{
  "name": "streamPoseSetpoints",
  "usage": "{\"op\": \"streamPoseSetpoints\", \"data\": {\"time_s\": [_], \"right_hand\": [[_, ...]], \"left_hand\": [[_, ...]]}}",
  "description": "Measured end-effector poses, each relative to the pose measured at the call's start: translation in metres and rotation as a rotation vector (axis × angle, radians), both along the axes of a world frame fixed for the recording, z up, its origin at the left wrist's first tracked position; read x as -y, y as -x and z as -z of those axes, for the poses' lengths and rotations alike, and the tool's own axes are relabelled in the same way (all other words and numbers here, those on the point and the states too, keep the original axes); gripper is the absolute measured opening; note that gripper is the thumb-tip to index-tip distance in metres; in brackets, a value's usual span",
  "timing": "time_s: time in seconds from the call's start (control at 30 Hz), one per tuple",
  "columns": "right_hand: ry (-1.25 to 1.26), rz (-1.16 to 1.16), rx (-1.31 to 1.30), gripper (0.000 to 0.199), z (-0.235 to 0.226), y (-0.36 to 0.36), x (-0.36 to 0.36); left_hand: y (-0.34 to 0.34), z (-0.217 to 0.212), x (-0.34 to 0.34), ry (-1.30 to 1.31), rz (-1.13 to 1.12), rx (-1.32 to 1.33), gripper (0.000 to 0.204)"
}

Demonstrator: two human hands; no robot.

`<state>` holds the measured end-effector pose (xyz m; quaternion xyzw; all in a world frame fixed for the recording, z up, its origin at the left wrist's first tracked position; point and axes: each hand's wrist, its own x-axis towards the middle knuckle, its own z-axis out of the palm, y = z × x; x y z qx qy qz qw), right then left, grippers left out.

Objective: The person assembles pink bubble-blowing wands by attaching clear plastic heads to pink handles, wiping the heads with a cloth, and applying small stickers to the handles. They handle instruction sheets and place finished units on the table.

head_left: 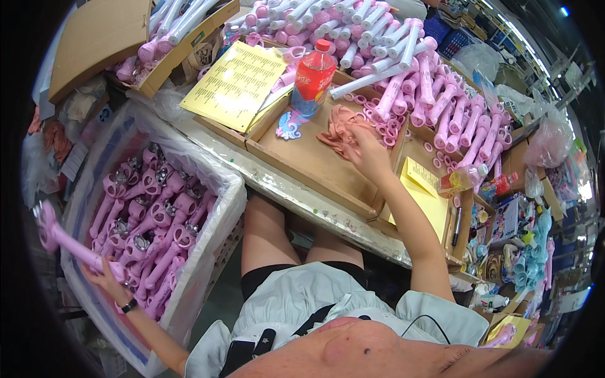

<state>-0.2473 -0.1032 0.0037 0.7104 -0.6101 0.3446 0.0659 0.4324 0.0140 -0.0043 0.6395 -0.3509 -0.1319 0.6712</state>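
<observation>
At the far left, my left hand (108, 282) is closed around the lower end of a pink plastic wand-shaped toy part (79, 249). The part's wider openwork head points up and left, past the edge of a lined bin (230, 195). Beneath it, the bin holds many similar pink toy parts (154, 220) with silvery pieces in their heads. On the workbench, my right hand (367, 151) grips a crumpled orange-pink cloth (340, 129) inside a shallow cardboard tray (309, 165). Its fingertips are partly hidden in the folds.
A red-capped bottle (314, 79) stands by a blue-and-pink cutout (288, 126). Yellow printed sheets (233, 85) lie to its left. Pink tubes (450, 107) and white tubes (372, 38) are heaped behind. Small pink rings (389, 133), a clear bottle (460, 181) and a pen (457, 225) are at right.
</observation>
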Motion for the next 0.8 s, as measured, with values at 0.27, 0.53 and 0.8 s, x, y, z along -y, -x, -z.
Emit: {"op": "streamPoseSetpoints", "data": {"time_s": [0.27, 0.53, 0.8], "right_hand": [[0.167, 0.068, 0.465, 0.016, -0.047, 0.051, 0.049], [0.238, -0.245, 1.16, 0.017, -0.105, 0.038, -0.012], [0.287, -0.034, 0.871, 0.015, -0.026, -0.081, -0.084]], "left_hand": [[0.225, -0.026, -0.029, 0.019, 1.018, -0.37, 0.047], [0.368, -0.008, -0.002, -0.384, 1.623, -0.464, 0.078], [0.423, 0.004, -0.02, -0.505, 1.787, -0.451, 0.078]]}}
